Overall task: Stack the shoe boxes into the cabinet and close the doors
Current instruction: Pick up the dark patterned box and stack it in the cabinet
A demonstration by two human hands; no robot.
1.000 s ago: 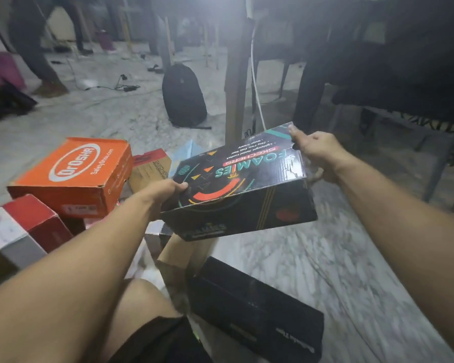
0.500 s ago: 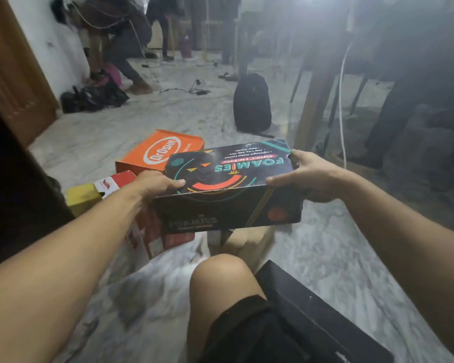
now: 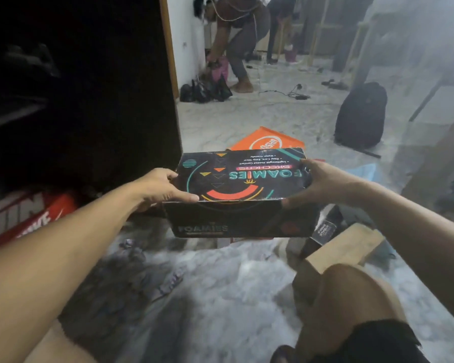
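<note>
now both hands (image 3: 165, 191) hold the black foamies box (image 3: 243, 179) aloft.

Glossy printed cardboard box (image 3: 236, 179) (slightly creased); polished marble floor (image 3: 220, 289).

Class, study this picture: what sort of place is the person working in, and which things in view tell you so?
Probably an indoor room used as a shared workspace: a pale marbled floor strewn with shoe boxes such as the orange box, a dark open cabinet at left, and a black backpack near furniture legs.
</note>
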